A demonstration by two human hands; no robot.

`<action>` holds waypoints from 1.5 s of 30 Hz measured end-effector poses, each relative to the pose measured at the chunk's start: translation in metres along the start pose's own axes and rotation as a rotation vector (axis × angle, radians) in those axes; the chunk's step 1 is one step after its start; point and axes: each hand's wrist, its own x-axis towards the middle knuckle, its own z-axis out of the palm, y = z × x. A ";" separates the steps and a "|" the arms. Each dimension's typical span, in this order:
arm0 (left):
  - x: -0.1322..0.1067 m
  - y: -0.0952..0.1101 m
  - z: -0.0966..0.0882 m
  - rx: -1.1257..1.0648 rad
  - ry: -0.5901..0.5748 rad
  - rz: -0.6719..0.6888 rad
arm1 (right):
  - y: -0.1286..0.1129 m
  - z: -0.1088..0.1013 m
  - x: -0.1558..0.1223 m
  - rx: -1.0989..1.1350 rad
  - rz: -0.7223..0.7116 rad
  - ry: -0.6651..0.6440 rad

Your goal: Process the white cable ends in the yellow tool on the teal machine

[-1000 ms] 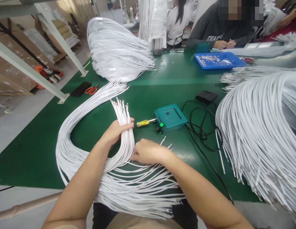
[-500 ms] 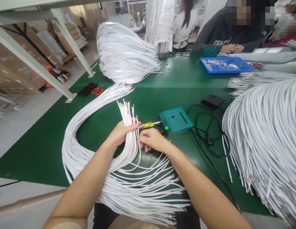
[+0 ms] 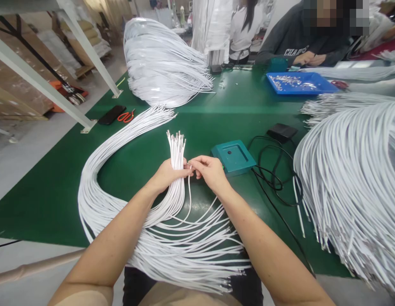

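Note:
My left hand (image 3: 168,173) is closed around a bundle of white cables (image 3: 176,153), whose metal-tipped ends point up above the fingers. Close against its thumb, my right hand (image 3: 207,170) pinches the upper end of a single white cable (image 3: 189,195), which hangs down in a curve to the table. The very tip is hidden by my fingers. Just right of my right hand lies a teal device (image 3: 235,157) with a recessed top. Loose white cables (image 3: 191,255) spread from the bundle across the table edge and my lap.
A large coil of white cables (image 3: 162,63) stands at the back, another (image 3: 350,178) at right. Black cords (image 3: 267,178) run from the teal device. Orange-handled scissors (image 3: 125,116) and a phone (image 3: 112,115) lie left. Across the table, a co-worker sits behind a blue tray (image 3: 302,85).
My right hand has moved up beside my left thumb, holding the single cable's end. The yellow-handled tool by the teal device is now hidden behind my right hand. The view has shifted slightly.

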 end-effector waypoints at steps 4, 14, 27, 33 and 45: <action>-0.001 -0.001 0.000 -0.016 0.017 0.002 | 0.000 -0.001 0.000 0.197 0.071 -0.037; -0.006 0.005 0.004 0.019 -0.058 0.035 | -0.001 0.001 0.004 0.408 0.259 -0.100; -0.004 0.003 0.002 -0.102 -0.115 0.024 | 0.003 -0.006 0.002 0.421 0.261 -0.234; -0.004 0.004 0.001 -0.103 -0.054 0.003 | 0.002 -0.002 -0.001 -0.134 -0.044 -0.008; 0.000 0.002 -0.005 -0.313 -0.053 -0.154 | -0.001 -0.009 -0.004 -1.318 -0.746 -0.038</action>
